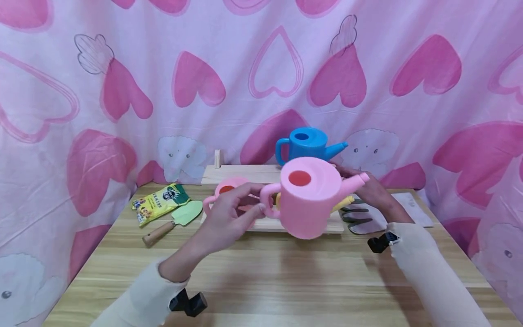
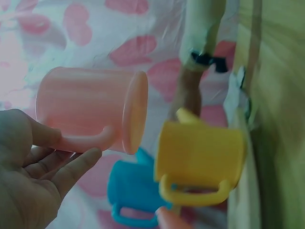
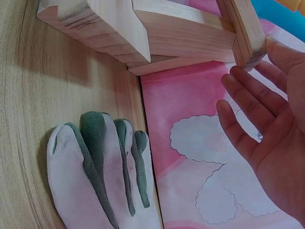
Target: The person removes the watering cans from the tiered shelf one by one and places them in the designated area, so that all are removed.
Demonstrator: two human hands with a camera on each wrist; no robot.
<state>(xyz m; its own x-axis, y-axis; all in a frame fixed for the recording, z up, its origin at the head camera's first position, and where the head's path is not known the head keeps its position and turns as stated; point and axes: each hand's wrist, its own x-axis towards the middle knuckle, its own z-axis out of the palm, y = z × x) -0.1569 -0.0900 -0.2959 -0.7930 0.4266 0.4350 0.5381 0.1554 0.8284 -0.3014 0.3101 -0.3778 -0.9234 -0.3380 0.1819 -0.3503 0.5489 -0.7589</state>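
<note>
My left hand (image 1: 233, 218) holds a pink toy watering can (image 1: 304, 213) by its handle, raised in front of a two-step wooden rack (image 1: 249, 172). The can is upright, spout to the right. A blue watering can (image 1: 307, 144) stands on the upper step. Lower down is a second pink watering can (image 1: 229, 184), partly behind my left hand. A yellow watering can (image 2: 200, 155) is mostly hidden behind the held one in the head view. At the rack's right end, my right hand (image 3: 267, 105) touches the wood with thumb and fingertips, its other fingers loosely extended.
On the left of the table (image 1: 261, 281) lie a yellow-green packet (image 1: 161, 202) and a green trowel (image 1: 187, 213) with a wooden handle. White-and-green gloves (image 3: 95, 167) lie right of the rack. A pink heart-patterned curtain (image 1: 253, 68) hangs behind.
</note>
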